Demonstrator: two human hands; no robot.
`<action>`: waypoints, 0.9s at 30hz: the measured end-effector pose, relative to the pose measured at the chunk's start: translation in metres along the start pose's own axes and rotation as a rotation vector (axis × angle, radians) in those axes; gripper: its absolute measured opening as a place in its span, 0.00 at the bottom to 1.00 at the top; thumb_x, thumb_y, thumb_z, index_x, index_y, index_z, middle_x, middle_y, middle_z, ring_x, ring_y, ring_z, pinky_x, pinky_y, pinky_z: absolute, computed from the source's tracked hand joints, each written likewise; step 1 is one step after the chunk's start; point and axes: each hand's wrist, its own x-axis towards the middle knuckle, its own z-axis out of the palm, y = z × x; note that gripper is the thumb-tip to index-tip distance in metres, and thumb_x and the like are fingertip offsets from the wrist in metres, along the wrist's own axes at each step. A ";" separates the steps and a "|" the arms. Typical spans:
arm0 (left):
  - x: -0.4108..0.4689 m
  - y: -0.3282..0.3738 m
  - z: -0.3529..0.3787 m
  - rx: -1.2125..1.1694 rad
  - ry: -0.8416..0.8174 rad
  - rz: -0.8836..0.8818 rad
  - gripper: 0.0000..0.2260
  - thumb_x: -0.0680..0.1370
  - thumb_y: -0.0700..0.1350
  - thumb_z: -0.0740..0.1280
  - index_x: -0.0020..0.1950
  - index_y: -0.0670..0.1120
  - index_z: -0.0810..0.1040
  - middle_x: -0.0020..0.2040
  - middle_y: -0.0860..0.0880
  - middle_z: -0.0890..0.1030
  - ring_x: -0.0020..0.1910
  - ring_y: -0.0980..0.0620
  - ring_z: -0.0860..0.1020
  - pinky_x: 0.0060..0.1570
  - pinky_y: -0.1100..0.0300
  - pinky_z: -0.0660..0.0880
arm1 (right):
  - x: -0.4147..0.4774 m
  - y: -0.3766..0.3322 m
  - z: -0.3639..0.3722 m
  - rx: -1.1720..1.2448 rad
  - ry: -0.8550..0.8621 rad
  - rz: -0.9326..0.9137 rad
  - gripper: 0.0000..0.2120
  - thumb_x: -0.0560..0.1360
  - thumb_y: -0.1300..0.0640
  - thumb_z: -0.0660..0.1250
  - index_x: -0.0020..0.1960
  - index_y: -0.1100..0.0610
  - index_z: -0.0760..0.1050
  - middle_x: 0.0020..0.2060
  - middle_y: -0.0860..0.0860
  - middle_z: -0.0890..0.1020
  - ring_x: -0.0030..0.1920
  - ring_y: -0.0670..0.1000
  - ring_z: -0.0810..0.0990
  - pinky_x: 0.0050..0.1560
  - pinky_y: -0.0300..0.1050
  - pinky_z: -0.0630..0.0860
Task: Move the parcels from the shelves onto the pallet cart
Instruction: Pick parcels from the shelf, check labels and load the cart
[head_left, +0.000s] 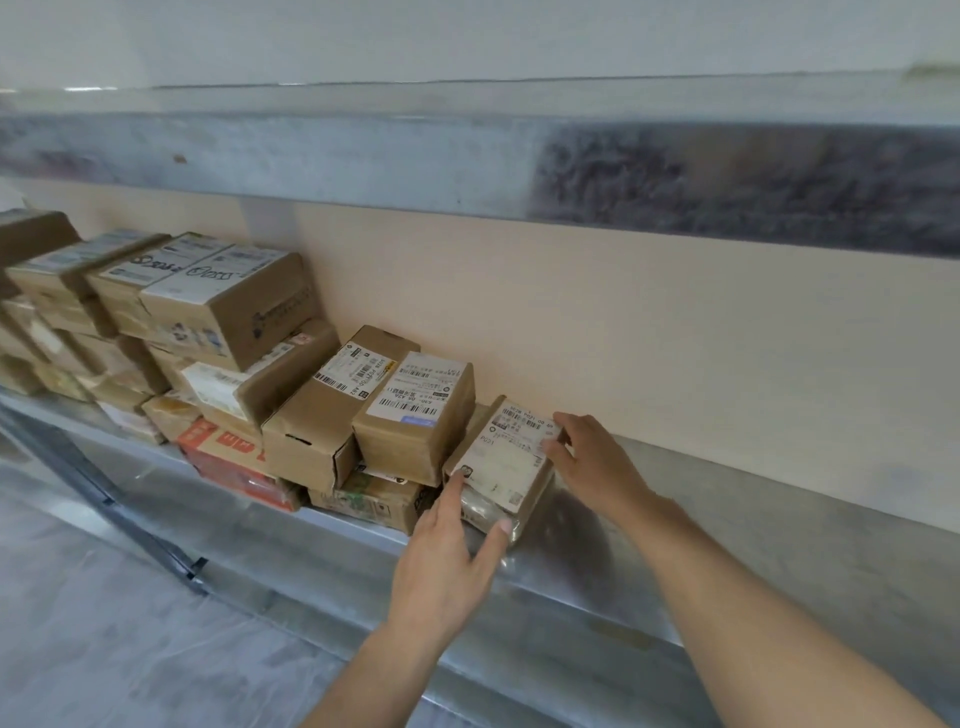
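Both hands grip a small parcel (501, 460) on the metal shelf (727, 525): left hand (447, 561) at its near corner, right hand (592, 462) at its far edge. Its label reads "P021".

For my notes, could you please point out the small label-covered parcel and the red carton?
Small label-covered brown parcel (506, 462): head view, white label on top.
Red cardboard carton (228, 460): head view, front face.

I am reading "P021" on the white label of the small parcel (506, 457) at the right end of the row. Handwriting on the top box (228, 306) of the left stack is looking like "Glass". Everything else is showing only barcodes and unreadable print.
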 end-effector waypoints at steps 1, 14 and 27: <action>0.000 0.000 0.001 -0.015 -0.007 -0.003 0.33 0.77 0.60 0.62 0.77 0.49 0.53 0.72 0.52 0.67 0.69 0.53 0.67 0.64 0.56 0.68 | -0.004 0.000 -0.002 0.007 0.001 0.010 0.19 0.81 0.51 0.57 0.69 0.55 0.66 0.59 0.52 0.72 0.60 0.51 0.71 0.58 0.47 0.71; 0.008 -0.003 0.000 -0.212 -0.140 -0.015 0.33 0.76 0.43 0.67 0.76 0.54 0.54 0.66 0.52 0.74 0.63 0.51 0.74 0.61 0.57 0.71 | -0.063 0.002 0.000 0.142 0.069 0.215 0.16 0.74 0.42 0.65 0.55 0.51 0.72 0.51 0.48 0.75 0.48 0.47 0.76 0.46 0.43 0.71; -0.004 -0.020 -0.013 -0.427 -0.316 0.109 0.34 0.77 0.38 0.66 0.69 0.67 0.52 0.55 0.77 0.64 0.61 0.64 0.68 0.61 0.65 0.66 | -0.138 -0.028 0.013 0.355 0.229 0.179 0.24 0.73 0.57 0.70 0.64 0.45 0.65 0.55 0.37 0.74 0.56 0.39 0.74 0.56 0.35 0.71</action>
